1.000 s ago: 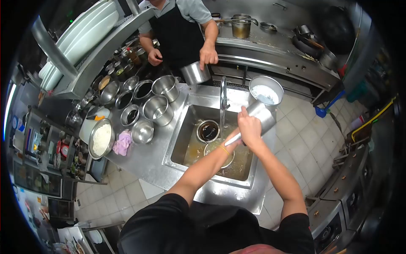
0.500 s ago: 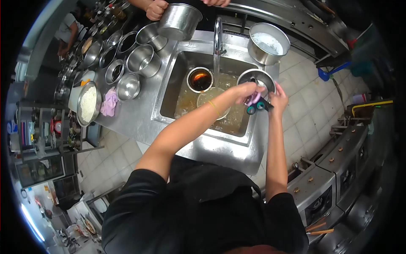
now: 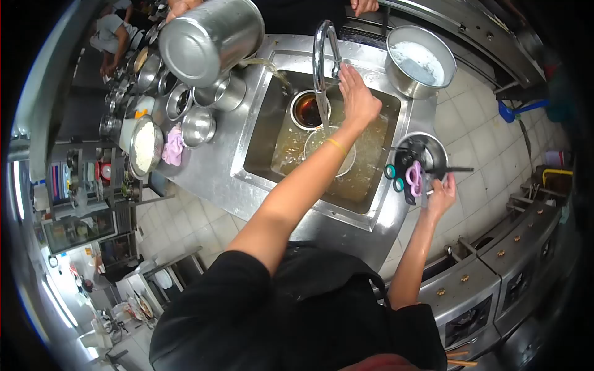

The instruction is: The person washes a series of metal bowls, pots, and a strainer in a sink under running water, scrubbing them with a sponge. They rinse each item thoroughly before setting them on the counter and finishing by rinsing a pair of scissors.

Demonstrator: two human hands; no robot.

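Observation:
My left hand (image 3: 360,102) reaches across the sink (image 3: 260,154), fingers stretched out beside the tap's side lever. From the curved tap (image 3: 319,59) a stream runs into the cloudy water. At the sink's right corner, my right hand (image 3: 440,196) grips the near rim of a metal bowl (image 3: 438,149). Inside it lie scissors with purple handles (image 3: 414,178), a pair with teal handles (image 3: 394,177) and black-handled tools. A round pot of dark liquid (image 3: 309,111) sits in the sink, and a round strainer-like vessel (image 3: 331,154) lies partly under my left forearm.
Across the sink, another person's hand (image 3: 180,8) tips a large metal pot (image 3: 210,40), pouring liquid into the sink. A pot of whitish water (image 3: 421,65) stands at the back right. Metal bowls (image 3: 198,126), a pink cloth (image 3: 174,147) and a bowl of white food (image 3: 146,148) are left.
My left hand has left the scissors and moved up to the tap. My right hand has shifted the bowl right. The other person's pot has moved left and tipped, with liquid now flowing out.

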